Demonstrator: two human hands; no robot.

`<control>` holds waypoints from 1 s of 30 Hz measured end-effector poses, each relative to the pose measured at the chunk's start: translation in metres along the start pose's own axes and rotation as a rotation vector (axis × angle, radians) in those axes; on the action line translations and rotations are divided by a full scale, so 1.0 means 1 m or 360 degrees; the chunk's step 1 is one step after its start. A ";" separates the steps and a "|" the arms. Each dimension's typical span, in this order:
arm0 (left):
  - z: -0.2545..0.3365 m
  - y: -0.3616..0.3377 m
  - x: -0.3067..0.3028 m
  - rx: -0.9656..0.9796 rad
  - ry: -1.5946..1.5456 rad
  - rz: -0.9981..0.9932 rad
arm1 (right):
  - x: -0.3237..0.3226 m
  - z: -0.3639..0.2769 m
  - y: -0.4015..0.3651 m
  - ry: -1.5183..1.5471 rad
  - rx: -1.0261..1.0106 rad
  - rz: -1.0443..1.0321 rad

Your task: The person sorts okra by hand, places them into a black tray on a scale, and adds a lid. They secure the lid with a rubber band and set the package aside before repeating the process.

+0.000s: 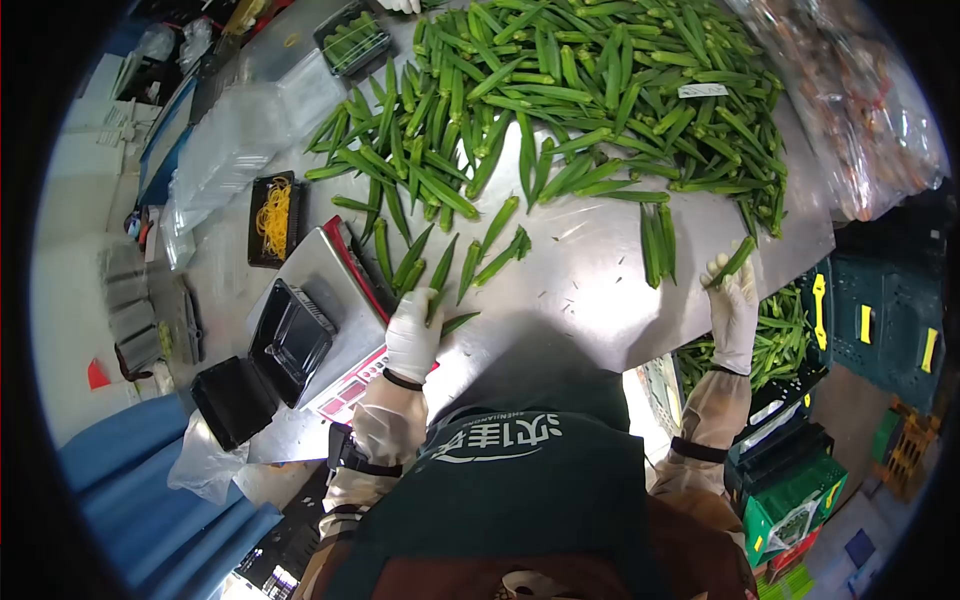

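Note:
A large heap of green okra (610, 90) covers the far part of the metal table, with looser pods spreading toward me. My right hand (735, 315), in a white glove, is closed around one okra pod (735, 260) near the table's right edge. At the left, my gloved left hand (410, 340) has its fingers curled around okra pods (440, 270) beside the weighing scale (345, 390). On the scale sits an open black clamshell box (290, 340) with nothing visible inside. A small row of okra pods (657, 245) lies between my hands.
A black tray of yellow rubber bands (275, 220) stands behind the scale. Stacked clear plastic lids (230, 140) and a filled okra box (352, 40) are at the far left. Right of the table are a crate of okra (785, 340) and dark crates (880, 310). Another gloved hand (402, 5) shows at the top.

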State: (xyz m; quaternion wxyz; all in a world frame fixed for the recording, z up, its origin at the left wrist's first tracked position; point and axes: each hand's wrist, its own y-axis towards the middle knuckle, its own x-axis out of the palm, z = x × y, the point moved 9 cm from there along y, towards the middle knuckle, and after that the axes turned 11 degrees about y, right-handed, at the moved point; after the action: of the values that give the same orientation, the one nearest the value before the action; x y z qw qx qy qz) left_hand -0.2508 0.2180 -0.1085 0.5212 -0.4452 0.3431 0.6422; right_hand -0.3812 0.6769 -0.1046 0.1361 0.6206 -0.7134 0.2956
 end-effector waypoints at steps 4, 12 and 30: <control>-0.002 -0.018 0.072 -0.0010 0.1090 -0.0629 | -0.027 -0.007 0.025 -0.0139 -0.0125 0.0242; 0.001 0.004 0.058 -0.0181 -0.0455 -0.0892 | 0.024 0.067 0.035 -0.2408 -0.0313 0.0162; -0.083 0.165 0.031 -0.0802 -0.0715 0.0210 | 0.148 0.152 0.112 -0.2606 -0.0860 -0.0776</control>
State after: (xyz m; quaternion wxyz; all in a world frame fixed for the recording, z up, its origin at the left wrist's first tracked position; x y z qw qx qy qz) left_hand -0.3958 0.1177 -0.1714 0.4147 -0.3843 0.0784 0.8211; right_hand -0.4917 0.4740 -0.1691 -0.2150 0.7181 -0.4807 -0.4550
